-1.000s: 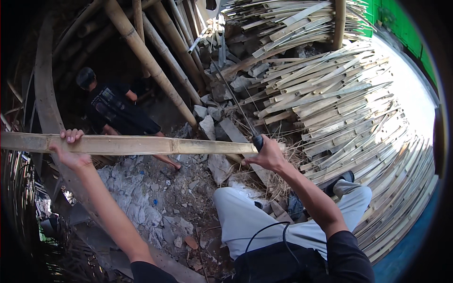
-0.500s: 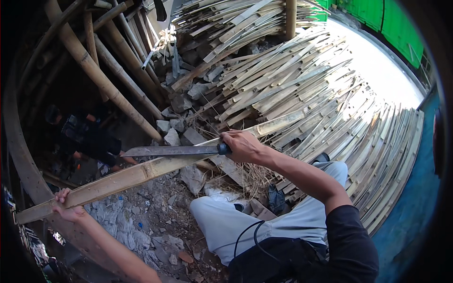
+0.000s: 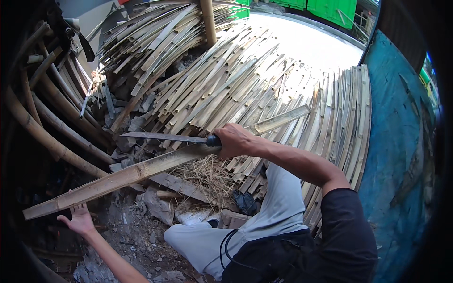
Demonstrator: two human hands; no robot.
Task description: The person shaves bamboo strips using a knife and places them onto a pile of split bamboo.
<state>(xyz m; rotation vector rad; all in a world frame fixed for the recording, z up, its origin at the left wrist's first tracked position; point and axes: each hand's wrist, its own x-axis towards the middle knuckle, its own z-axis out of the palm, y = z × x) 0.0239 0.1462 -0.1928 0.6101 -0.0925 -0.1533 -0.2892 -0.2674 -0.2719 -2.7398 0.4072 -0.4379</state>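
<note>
A long split bamboo strip (image 3: 137, 173) stretches across the view, from low at the left to higher at the right, over my lap. My right hand (image 3: 234, 140) is wrapped round the dark handle of a machete (image 3: 165, 137) and rests at the strip's upper part. The blade points left, just above the strip. Under the strip's left end, my left hand (image 3: 80, 220) is open, palm up with the thumb spread. Its fingertips reach behind the strip, and I cannot tell whether they touch it.
A large heap of split bamboo (image 3: 231, 80) spreads ahead and to the right. Whole bamboo poles (image 3: 56, 139) lean at the left. A blue sheet (image 3: 387, 141) stands at the right. Rubble and dry shavings (image 3: 207, 181) lie before my legs. A post (image 3: 208, 23) rises at the back.
The view has swung right. My left hand has loosened from its grip round the strip and now spreads beneath it. My right hand still holds the machete.
</note>
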